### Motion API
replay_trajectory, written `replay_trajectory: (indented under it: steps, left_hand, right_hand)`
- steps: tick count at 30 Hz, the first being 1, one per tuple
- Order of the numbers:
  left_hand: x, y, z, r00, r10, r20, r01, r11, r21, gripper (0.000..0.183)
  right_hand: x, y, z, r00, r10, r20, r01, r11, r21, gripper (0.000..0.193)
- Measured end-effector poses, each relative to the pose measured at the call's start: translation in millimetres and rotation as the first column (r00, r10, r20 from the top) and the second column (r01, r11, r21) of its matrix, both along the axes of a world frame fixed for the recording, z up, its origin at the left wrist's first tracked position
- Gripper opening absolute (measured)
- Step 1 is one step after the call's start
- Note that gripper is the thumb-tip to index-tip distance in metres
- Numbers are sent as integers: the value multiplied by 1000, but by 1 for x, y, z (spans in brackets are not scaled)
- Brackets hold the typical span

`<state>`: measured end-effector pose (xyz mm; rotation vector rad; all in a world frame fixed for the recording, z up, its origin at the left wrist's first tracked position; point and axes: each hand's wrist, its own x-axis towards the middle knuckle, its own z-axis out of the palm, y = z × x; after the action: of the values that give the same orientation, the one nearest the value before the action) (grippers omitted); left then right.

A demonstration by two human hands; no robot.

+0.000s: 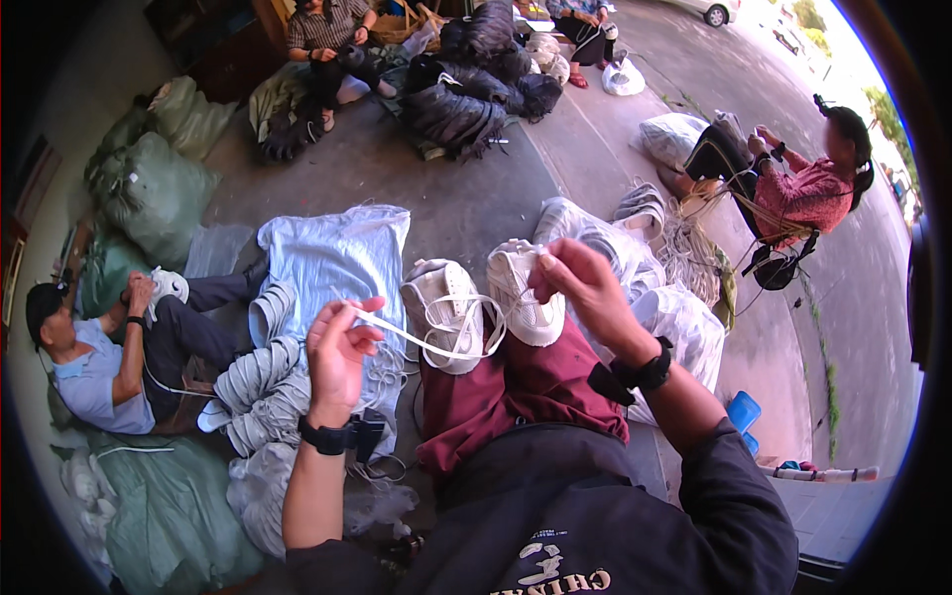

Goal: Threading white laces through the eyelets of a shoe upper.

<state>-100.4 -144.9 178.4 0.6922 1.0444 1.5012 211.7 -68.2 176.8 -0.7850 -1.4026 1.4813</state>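
Two off-white sneakers rest side by side on my lap, the left sneaker (pixel 432 297) and the right sneaker (pixel 526 297). A white shoelace (pixel 397 330) runs from the left sneaker's eyelets, loops over its toe and stretches up to my left hand (pixel 337 347), whose thumb and finger pinch it while the other fingers curl loosely. My right hand (pixel 585 288) is at the upper edge of the right sneaker, thumb and forefinger closed on what looks like a bit of white lace. Maroon trousers (pixel 466 407) lie under both shoes.
Stacked grey-white shoe uppers (pixel 263 382) lie by a pale blue-white sack (pixel 332 248) on my left. White bags (pixel 679 327) and a bundle of laces (pixel 694 243) are on my right. Several people sit around, including one in pink (pixel 808 193). Dark shoe piles (pixel 451 109) lie ahead.
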Motion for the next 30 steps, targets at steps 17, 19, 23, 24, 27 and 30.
replay_trajectory:
  steps: [17, 19, 23, 24, 27, 30]
  left_hand:
    - [-261, -86, 79, 625, 746, -229, -648, 660, 381, 42]
    - [-272, -91, 78, 571, 772, -281, -670, 635, 385, 43]
    - [-273, -94, 80, 379, 846, -375, -770, 513, 379, 46]
    - [-272, -94, 78, 349, 870, -348, -791, 473, 388, 44]
    - [-246, -82, 72, 330, 898, -291, -802, 429, 415, 38]
    - [-216, -59, 52, 400, 860, -318, -744, 507, 436, 31]
  right_hand:
    - [260, 28, 79, 729, -634, -258, 680, 715, 162, 38]
    - [294, 31, 77, 626, -724, -291, 767, 638, 62, 37]
    - [368, 43, 56, 551, -774, -312, 795, 601, -87, 33]
    - [378, 45, 52, 520, -792, -320, 806, 579, -124, 31]
    - [399, 45, 44, 475, -843, -252, 846, 516, -133, 28]
    - [424, 44, 30, 454, -856, -248, 855, 497, -150, 25]
